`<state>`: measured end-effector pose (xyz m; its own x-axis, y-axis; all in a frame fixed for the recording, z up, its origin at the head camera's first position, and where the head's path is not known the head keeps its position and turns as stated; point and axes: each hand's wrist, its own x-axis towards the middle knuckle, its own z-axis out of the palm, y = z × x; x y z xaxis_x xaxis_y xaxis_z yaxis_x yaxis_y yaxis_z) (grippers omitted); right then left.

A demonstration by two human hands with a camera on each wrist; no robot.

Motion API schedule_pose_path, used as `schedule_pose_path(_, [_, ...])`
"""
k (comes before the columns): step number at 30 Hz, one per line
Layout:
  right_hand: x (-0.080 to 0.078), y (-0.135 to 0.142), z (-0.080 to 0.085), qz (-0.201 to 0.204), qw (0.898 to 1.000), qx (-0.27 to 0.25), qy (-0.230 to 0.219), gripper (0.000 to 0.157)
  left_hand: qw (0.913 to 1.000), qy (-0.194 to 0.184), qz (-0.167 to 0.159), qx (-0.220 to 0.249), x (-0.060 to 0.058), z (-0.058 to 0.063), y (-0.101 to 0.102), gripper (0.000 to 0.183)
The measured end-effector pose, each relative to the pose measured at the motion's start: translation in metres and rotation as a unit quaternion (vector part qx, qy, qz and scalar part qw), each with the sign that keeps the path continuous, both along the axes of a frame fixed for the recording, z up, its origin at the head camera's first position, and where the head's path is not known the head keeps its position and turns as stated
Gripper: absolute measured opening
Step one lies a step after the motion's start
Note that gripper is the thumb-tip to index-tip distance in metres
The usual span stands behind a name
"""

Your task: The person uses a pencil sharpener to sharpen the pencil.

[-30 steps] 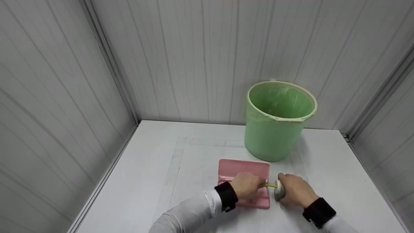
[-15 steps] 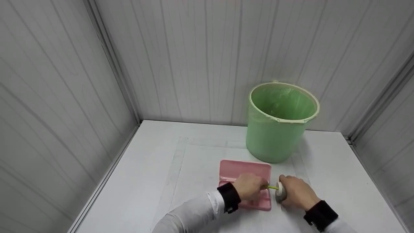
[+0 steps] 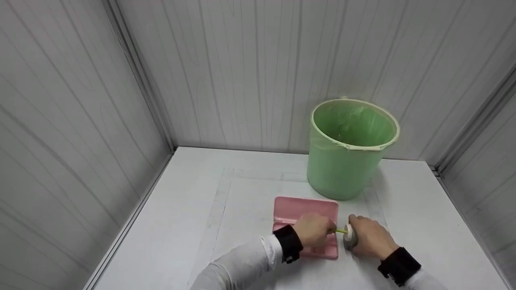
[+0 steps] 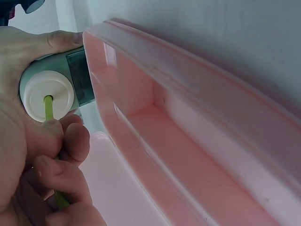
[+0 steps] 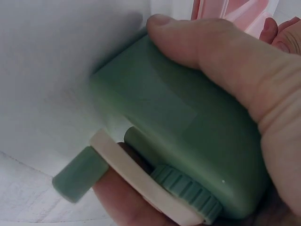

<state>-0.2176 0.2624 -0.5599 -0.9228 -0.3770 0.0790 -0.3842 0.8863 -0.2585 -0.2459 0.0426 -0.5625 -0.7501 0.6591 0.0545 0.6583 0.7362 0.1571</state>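
Note:
My left hand [image 3: 313, 230] pinches a thin yellow-green pencil [image 4: 49, 110], its end in the hole of a round white plate. That plate sits on the front of a green crank pencil sharpener [image 5: 155, 89], which my right hand [image 3: 371, 238] grips on the table. In the right wrist view the thumb lies along the sharpener's body. Its cream crank arm [image 5: 143, 176] and green knob [image 5: 80, 174] show below the body, with a finger behind the arm. An open pink pencil case [image 3: 306, 208] lies beneath and behind the left hand, which covers part of it.
A pale green bucket [image 3: 342, 169] with a liner stands behind the pencil case, near the back wall [image 3: 242, 80]. The white table [image 3: 193, 193] is enclosed by panels at both sides.
The left hand has shifted slightly right toward the sharpener, and a shorter length of pencil shows between them. The right hand still holds the sharpener; the view tilts slightly.

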Motion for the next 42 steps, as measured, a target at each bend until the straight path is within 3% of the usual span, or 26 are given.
schedule_pose_path(18, [0.001, -0.004, -0.002, -0.005, 1.0, 0.017, 0.0, 0.062, 0.9997, -0.018, 0.007, 0.012, 0.003, -0.001, 0.003, 0.017])
schedule_pose_path(26, [0.001, -0.002, -0.003, -0.002, 1.0, 0.004, 0.009, 0.061, 0.9998, 0.0, 0.021, -0.005, 0.003, -0.001, 0.007, 0.017])
schedule_pose_path(36, [0.001, -0.002, -0.003, -0.01, 1.0, -0.001, 0.009, 0.06, 1.0, -0.006, 0.0, -0.008, 0.0, 0.001, 0.006, 0.02])
schedule_pose_path(39, [0.002, -0.001, -0.001, -0.017, 1.0, -0.002, -0.006, 0.068, 0.9998, -0.01, -0.007, -0.016, 0.0, 0.004, 0.004, 0.019])
schedule_pose_path(42, [0.004, 0.001, 0.0, -0.023, 1.0, -0.007, -0.015, 0.088, 0.9997, -0.01, -0.005, -0.022, 0.001, 0.009, 0.007, 0.018])
